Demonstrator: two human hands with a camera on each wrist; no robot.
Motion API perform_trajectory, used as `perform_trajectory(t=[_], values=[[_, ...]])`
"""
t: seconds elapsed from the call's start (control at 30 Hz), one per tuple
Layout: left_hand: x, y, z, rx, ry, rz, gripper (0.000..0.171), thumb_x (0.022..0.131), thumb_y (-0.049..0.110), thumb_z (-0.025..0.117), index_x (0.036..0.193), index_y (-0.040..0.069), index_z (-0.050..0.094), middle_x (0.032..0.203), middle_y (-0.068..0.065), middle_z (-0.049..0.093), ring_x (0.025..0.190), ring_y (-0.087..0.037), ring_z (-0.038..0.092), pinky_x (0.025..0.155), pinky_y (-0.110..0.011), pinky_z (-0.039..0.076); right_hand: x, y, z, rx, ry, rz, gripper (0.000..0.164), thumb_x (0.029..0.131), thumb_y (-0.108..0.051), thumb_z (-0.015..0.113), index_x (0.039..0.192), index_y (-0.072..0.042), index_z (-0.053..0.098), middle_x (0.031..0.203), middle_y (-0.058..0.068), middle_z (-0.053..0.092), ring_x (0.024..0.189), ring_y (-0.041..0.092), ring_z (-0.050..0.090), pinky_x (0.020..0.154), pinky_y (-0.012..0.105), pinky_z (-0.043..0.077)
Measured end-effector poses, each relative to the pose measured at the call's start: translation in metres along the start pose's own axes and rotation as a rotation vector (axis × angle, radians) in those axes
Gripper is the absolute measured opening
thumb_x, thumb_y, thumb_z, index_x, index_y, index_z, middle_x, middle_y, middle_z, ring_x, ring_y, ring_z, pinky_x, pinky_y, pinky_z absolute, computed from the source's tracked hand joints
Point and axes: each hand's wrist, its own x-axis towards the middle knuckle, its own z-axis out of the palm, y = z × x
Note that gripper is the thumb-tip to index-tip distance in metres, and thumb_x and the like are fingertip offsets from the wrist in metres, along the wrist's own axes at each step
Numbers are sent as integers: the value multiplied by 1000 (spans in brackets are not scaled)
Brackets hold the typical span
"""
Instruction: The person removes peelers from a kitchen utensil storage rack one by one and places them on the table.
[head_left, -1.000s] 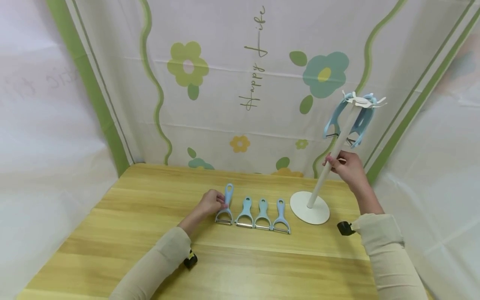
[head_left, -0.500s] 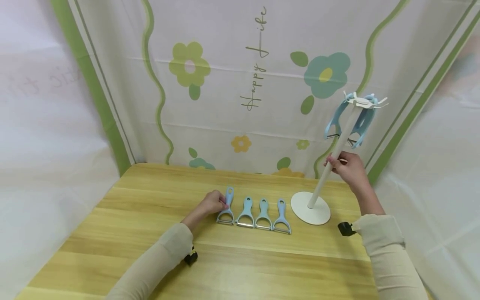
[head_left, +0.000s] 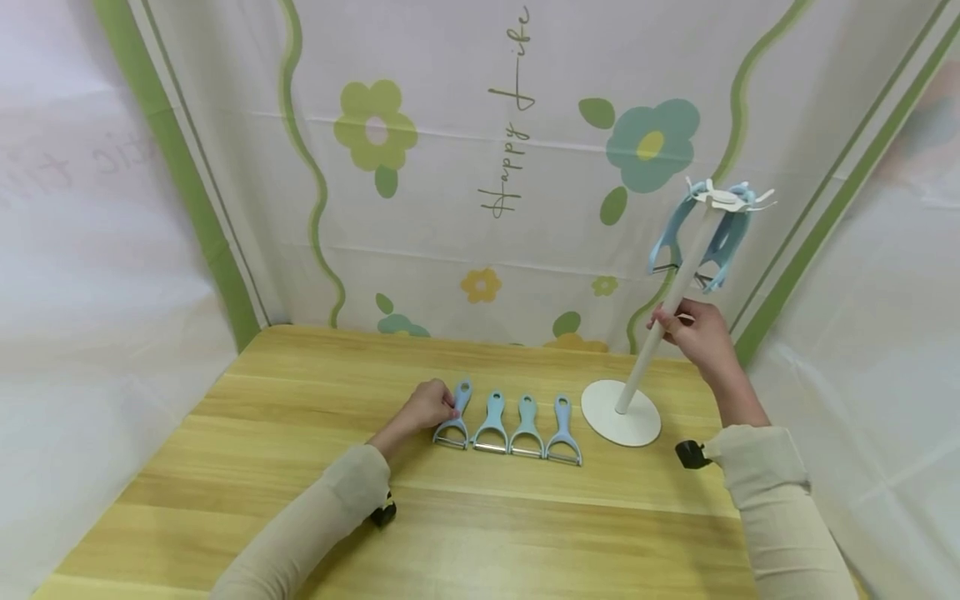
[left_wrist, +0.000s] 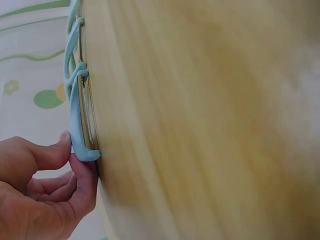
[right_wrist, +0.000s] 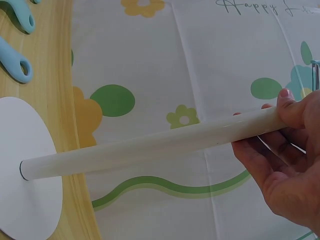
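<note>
Blue peeler [head_left: 462, 400], one: lying at the left end of a row on the table [head_left: 525, 533], its handle pointing away from the person and its blade facing toward them; whether it is resting wholly flat cannot be told.

Left hand [head_left: 430, 405]: fingers pinching the blue peeler by its side, the thumb and a finger pressing from opposite faces in the left wrist view.

Second peeler [head_left: 494, 408], pale teal: lying just beside the first, blade toward the person.
Third peeler [head_left: 527, 410], teal: lying close on the right of the second.
Fourth peeler [head_left: 562, 412], blue: ending the row, near the stand.

Stand, one, white: standing on the table right of the row, its round base [head_left: 633, 429] bearing a plain pole [head_left: 645, 360] and a hooked top [head_left: 722, 198].
Hanging peelers [head_left: 738, 237], blue: dangling from the hooks, blades downward; exact count being hard to tell from the overlap.

Right hand [head_left: 699, 335]: fingers grasping the pole below the hanging peelers.

Sleeves [head_left: 772, 500], beige: covering both forearms, a small black device [head_left: 692, 455] showing by each cuff.

Cloth [head_left: 450, 225], white: hanging behind the table, bearing flowers, green bands and the lettering "Happy Life" [head_left: 513, 108].
</note>
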Motion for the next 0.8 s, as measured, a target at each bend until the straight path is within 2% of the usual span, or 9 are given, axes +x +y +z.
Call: perform_trajectory(t=[0.13,0.27,0.33,0.4,0.5,0.57,0.67,0.8], values=[[-1,3,-1,34,11,2,9,81,2,77,85,-6,75,79,-11,72,64,-13,53,60,-23,48,0,-1,0,4,-1,1,39,103,-28,53,117,8,62,89,-10,69,86,-3,61,77,15,56],[-3,6,-1,44,8,-7,15,81,2,77,93,-7,74,93,-19,75,75,-20,63,73,-33,57,0,0,0,-4,6,4,39,103,-29,54,116,7,63,86,-12,69,85,-4,61,76,15,56],[-3,6,-1,50,8,-10,18,82,3,77,96,-7,74,97,-20,75,80,-23,67,77,-36,58,0,1,0,-13,10,5,39,103,-29,54,115,6,64,88,-8,69,84,-5,61,77,17,57],[-4,7,0,52,7,-11,20,82,3,77,98,-8,73,99,-22,74,85,-26,68,79,-37,59,1,2,0,-26,11,2,39,104,-29,53,115,7,63,94,4,71,83,-6,61,79,21,57],[-5,7,0,43,-1,-18,22,82,4,77,100,-9,72,102,-23,74,88,-27,69,81,-37,59,1,1,1,-50,16,1,40,104,-29,52,116,7,63,104,19,69,83,-3,63,79,24,58],[-5,6,-1,28,-10,-24,24,82,4,77,101,-9,71,103,-24,73,88,-27,68,81,-38,59,0,0,2,-70,17,2,40,104,-29,52,117,7,63,109,26,66,83,1,63,80,28,59],[-5,3,-2,4,-26,-33,28,83,5,77,105,-10,70,107,-25,72,89,-26,68,82,-38,59,0,-2,3,-87,18,3,42,104,-30,52,119,8,63,111,27,65,86,8,64,78,27,60],[-5,0,-3,-20,-48,-43,30,85,8,76,107,-10,69,109,-24,71,87,-24,67,82,-37,59,-1,-3,3,-103,44,-6,43,103,-31,53,118,8,63,110,26,64,88,14,64,72,16,58]])
